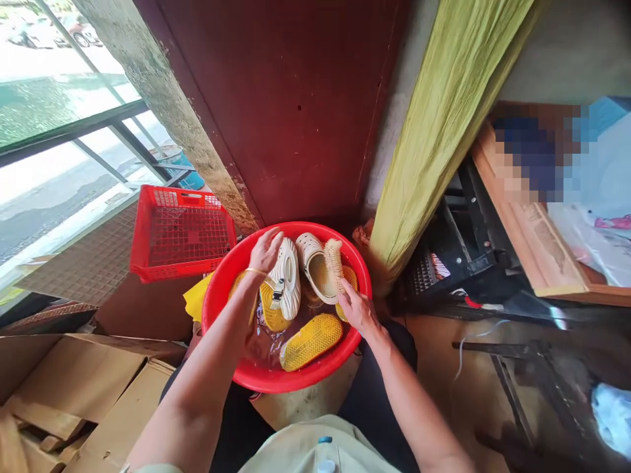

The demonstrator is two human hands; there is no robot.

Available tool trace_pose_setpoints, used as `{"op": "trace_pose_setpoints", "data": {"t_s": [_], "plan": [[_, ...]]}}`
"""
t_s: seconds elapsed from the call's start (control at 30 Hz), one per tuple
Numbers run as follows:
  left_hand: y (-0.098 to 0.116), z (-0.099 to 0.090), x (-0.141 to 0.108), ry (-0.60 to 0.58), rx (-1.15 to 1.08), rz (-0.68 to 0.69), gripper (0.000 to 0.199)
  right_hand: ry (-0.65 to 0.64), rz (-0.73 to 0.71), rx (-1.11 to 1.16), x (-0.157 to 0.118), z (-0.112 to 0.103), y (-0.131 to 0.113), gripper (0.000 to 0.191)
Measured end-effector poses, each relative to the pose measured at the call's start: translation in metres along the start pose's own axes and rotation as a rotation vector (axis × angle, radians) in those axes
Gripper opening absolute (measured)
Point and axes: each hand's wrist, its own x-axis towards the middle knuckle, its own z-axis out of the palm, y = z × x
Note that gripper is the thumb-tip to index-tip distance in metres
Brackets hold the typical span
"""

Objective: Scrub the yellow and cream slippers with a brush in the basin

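A round red basin stands between my knees with brownish water in its bottom. My right hand is closed round the lower end of a scrub brush, whose pale bristles reach up beside a beige clog. On the other side, my left hand has its fingers stretched out next to a white clog with a black strap buckle; whether they touch it I cannot tell. A yellow-soled slipper lies sole up at the front. More yellow soles show partly under the clogs.
A red plastic crate sits left of the basin, with cardboard boxes nearer me. Behind the basin rises a dark red panel. A yellow-green curtain hangs at its right, near a wooden table.
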Motion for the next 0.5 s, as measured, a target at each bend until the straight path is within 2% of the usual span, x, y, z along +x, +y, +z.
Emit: {"op": "trace_pose_setpoints", "data": {"t_s": [0.03,0.1,0.17,0.2,0.27,0.33,0.43,0.5], "plan": [[-0.015,-0.017,-0.011,0.013,0.021,-0.019,0.058,-0.025,-0.034,-0.017,-0.003,0.004,-0.006,0.054],[-0.05,-0.05,-0.042,0.002,0.268,-0.121,0.059,-0.107,-0.131,-0.056,-0.013,0.015,-0.023,0.052],[-0.084,-0.07,-0.076,-0.163,0.51,-0.307,0.064,-0.219,-0.258,-0.114,-0.025,0.031,-0.041,0.05],[-0.099,-0.074,-0.091,-0.245,0.577,-0.362,0.068,-0.279,-0.33,-0.149,-0.03,0.038,-0.05,0.049],[-0.119,-0.07,-0.117,-0.338,0.637,-0.342,0.073,-0.352,-0.377,-0.234,-0.035,0.05,-0.061,0.049],[-0.125,-0.058,-0.134,-0.337,0.705,-0.344,0.084,-0.363,-0.301,-0.321,-0.033,0.052,-0.061,0.056],[-0.117,-0.041,-0.145,-0.339,0.765,-0.367,0.097,-0.28,-0.04,-0.398,-0.022,0.038,-0.048,0.06],[-0.109,-0.035,-0.144,-0.327,0.775,-0.384,0.096,-0.234,0.014,-0.38,-0.016,0.028,-0.041,0.055]]}}
